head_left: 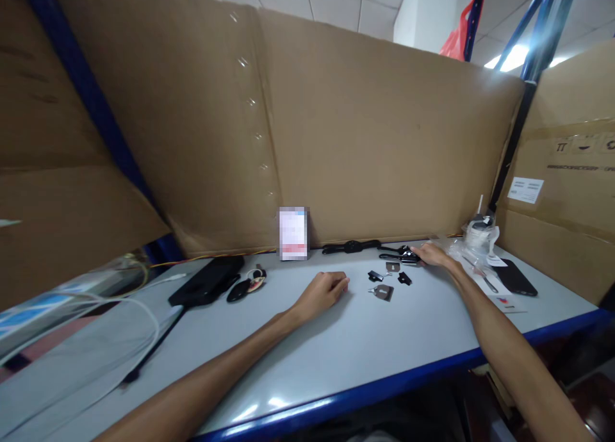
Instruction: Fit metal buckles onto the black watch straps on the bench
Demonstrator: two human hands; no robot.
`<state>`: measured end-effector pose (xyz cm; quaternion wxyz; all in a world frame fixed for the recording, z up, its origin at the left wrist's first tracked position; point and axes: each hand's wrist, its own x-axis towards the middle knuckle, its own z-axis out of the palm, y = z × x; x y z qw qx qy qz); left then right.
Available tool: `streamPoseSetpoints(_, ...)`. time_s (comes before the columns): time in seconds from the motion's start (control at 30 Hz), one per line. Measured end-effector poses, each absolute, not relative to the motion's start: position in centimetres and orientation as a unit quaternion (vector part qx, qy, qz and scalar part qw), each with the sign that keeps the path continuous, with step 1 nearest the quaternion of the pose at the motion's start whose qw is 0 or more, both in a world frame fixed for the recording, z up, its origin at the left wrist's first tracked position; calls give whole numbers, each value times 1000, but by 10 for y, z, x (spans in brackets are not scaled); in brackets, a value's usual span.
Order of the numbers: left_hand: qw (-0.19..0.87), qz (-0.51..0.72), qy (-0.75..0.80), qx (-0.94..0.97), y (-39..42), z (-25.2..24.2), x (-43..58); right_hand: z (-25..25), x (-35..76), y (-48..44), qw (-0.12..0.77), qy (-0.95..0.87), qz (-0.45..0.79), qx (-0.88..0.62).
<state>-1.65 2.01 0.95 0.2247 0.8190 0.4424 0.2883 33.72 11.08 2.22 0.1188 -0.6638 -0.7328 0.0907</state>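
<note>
My left hand [329, 288] rests on the grey tabletop with its fingers curled in, and nothing shows in it. At the back right, my right hand [434, 255] has its fingertips closed at the metal end of a black-handled tool [401, 257]; its exact kind is too small to tell. Between my hands lie small loose parts: a flat metal plate [393, 267], a dark clip-like piece [376, 276], a small black piece [405, 278] and a larger metal plate with a slot [384, 293]. A black watch-like strap [352, 246] lies behind them.
A blurred upright card or screen [293, 234] leans at the cardboard wall [384, 141]. Leftward lie a black box-shaped device [209, 282], a key fob [239, 291] and white cables [154, 320]. Rightward are clear plastic bags [473, 256], a phone [516, 277] and a lidded container [479, 234].
</note>
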Motion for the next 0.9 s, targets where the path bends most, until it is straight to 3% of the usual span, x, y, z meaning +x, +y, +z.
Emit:
streamPoseSetpoints(0.27,186,262,436,841,18,11,-15,25,338,108,91,-720,63,-685)
streamPoseSetpoints(0.63,137,234,440,856,23,5,-15,32,333,104,124,-712,-43,-690)
streamPoseSetpoints(0.73,134,222,438,861,21,7,-15,31,324,106,169,-761,-43,-625)
streamPoseSetpoints(0.9,133,199,445,863,17,11,-14,19,307,109,144,-830,-10,-538)
